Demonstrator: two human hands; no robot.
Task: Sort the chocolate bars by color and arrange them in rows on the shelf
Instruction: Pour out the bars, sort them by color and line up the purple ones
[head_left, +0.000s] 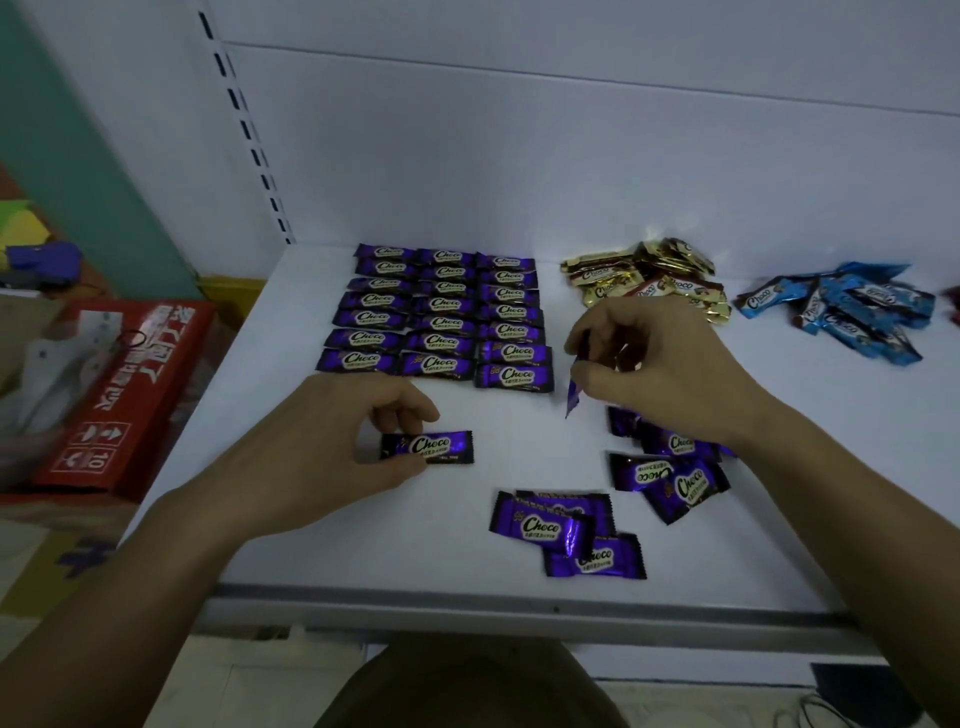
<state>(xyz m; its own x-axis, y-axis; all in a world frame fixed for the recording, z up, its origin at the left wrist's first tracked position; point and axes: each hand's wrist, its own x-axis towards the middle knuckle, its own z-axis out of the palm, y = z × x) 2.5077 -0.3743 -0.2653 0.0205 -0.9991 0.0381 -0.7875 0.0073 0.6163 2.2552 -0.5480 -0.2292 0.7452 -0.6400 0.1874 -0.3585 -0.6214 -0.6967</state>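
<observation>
Three cols, seven deep: purple grid (441, 312) of Choco bars lies flat, labels up, edges touching, at rear-left of the white shelf (291, 322); judged to be the finished purple block.

- L hand (353, 436): thumb & fingers curled on one purple bar (427, 447), which lies flat just in front of the grid; prob. the start of the next row.
- R hand (660, 364): fingers pinch a second bar (573, 397), held on edge above the loose purple bars (670, 467). More of these lie near the front lip.
- Gold pile (644, 280) and blue pile (841, 306): heaped rear-right, apart by colour, not yet in rows.
- Wrappers: glossy foil, crimped ends, pale "Choco" script.
- Red carton (119, 395): off-shelf, left.
</observation>
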